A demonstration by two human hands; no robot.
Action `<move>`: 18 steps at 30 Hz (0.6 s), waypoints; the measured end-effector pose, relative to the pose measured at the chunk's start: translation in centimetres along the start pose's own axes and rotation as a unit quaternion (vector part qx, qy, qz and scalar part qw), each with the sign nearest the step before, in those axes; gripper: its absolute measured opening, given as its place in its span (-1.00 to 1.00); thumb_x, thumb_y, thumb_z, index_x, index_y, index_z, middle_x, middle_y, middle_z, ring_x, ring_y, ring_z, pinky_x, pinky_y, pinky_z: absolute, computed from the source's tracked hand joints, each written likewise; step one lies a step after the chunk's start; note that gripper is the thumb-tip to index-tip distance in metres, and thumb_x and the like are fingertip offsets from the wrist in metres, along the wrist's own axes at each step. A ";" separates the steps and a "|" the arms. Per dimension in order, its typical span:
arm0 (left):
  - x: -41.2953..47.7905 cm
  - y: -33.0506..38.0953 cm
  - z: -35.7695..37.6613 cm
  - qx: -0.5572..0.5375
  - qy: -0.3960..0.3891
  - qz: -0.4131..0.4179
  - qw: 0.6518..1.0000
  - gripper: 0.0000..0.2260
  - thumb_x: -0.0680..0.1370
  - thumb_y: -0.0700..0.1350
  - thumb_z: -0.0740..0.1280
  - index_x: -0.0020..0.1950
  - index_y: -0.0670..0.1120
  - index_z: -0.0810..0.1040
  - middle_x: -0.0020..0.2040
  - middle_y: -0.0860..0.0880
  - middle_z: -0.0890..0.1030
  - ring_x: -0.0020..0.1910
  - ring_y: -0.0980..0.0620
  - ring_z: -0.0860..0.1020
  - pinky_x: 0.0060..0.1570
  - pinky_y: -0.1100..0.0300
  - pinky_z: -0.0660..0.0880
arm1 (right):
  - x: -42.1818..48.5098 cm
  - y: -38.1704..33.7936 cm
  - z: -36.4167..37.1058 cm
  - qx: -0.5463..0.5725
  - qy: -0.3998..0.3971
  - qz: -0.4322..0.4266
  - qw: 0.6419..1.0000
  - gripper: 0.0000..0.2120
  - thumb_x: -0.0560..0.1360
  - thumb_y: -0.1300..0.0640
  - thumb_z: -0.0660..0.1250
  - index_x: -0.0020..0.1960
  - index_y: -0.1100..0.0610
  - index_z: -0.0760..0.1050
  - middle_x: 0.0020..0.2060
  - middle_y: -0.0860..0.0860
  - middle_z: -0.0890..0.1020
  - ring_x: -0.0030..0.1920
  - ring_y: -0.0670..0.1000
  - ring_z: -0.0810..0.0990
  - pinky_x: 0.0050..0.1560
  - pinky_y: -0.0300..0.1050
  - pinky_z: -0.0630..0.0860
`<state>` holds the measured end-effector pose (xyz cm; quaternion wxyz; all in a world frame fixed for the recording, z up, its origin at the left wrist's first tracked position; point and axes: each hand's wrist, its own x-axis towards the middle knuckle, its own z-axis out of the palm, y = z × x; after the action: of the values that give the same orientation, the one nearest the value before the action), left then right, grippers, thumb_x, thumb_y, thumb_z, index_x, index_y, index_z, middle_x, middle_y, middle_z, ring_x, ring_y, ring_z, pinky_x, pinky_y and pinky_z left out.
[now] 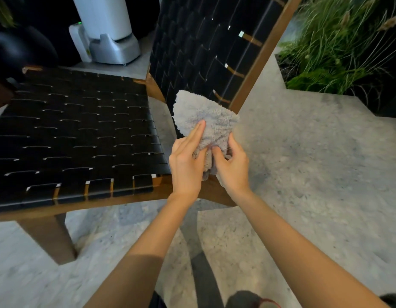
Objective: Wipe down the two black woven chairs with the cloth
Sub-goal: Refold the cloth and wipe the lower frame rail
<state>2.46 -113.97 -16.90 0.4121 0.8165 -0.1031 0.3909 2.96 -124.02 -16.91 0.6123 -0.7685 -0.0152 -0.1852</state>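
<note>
Flooring of pale speckled stone (303,174) takes up most of the view, running under 2 black woven chairs. The near chair (81,134) is on the left, its seat of crossed black straps lying almost flat in a brown wooden frame, with the long front rail (81,205) running left to right and 1 leg showing below it. The far chair (203,45) stands just behind the near one's right corner; its woven panel rises steeply, and its wooden side rail (263,56) slants from lower middle to upper right.

A bed of tall green grasses (339,52) fills the upper right corner, well apart from both chairs. A white and grey machine (108,30) stands on the floor behind the near chair, and a dark rounded object (17,50) sits at the upper left edge.

The grey fluffy cloth (203,112) is held up in the air in front of the lower end of the far chair's panel; whether it touches the straps cannot be told. Its long axis runs nearly upright, leaning a little left: the broad spread end points up at the panel, and the bunched end hangs down between the 2 hands.

The left hand (186,167) lies against the cloth with its fingers straight and together, pointing up and right; its thumb is hidden. The right hand (233,167), just beside it, pinches the gathered lower part between thumb and curled fingers.
</note>
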 end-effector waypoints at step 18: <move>-8.3 -6.2 -1.6 0.066 -0.077 -0.170 0.980 -0.51 0.43 -0.28 0.46 0.34 -0.11 0.48 0.07 -0.08 0.66 -0.03 0.04 0.55 0.04 0.28 0.47 | -4.8 8.0 3.5 -0.032 -0.104 0.095 0.990 -0.75 0.48 0.18 0.42 0.13 0.02 0.52 -0.17 0.07 0.68 -0.18 0.06 0.64 -0.13 -0.03 0.56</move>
<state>-0.95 -110.07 -26.00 0.4087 0.8752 0.0314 0.2568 1.43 -121.74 -26.49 0.5975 -0.8006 0.0000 -0.0455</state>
